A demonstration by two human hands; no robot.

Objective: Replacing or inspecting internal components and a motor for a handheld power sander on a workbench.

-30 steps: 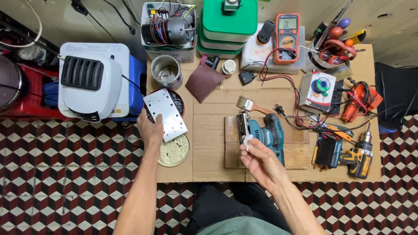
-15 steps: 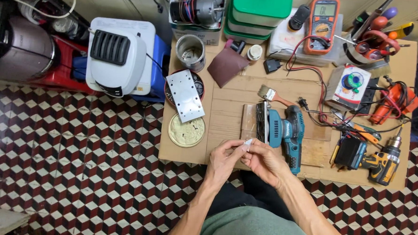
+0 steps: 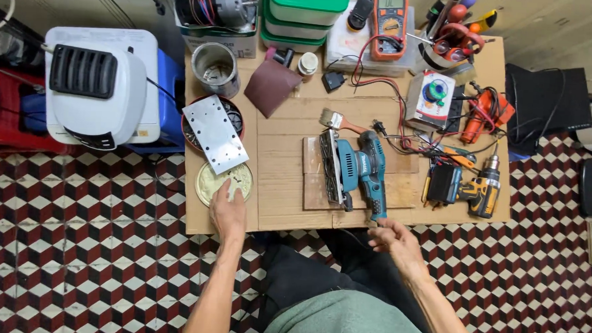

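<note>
1. Presently, a round pale lid point(image 3: 223, 180) is being touched by the fingertips of the left hand point(image 3: 228, 211); it is lying flat near the front left edge of the cardboard-covered table point(image 3: 284, 139), its far side being overlapped by a perforated grey metal plate point(image 3: 214, 133).
2. A teal power sander point(image 3: 357, 169) is being left on its side on a wooden board point(image 3: 401, 191), just beyond the fingers of the right hand point(image 3: 394, 241); its dark cord end is lying just ahead of those fingertips, though contact cannot be told.
3. Farther from the left fingers, a metal can point(image 3: 214, 68) and a brown sheet of sandpaper point(image 3: 270, 87) are being seen; a paintbrush point(image 3: 340, 122) is lying beyond the sander.
4. To the right of the right fingers, a yellow-and-black cordless drill point(image 3: 481, 189) is resting by a tangle of red and black leads point(image 3: 405, 114).
5. The left arm is being stretched forward, palm down, fingers loosely spread over the lid and gripping nothing.
6. The right hand is being held at the table's front edge, fingers loosely curled and grasping nothing that can be made out.
</note>
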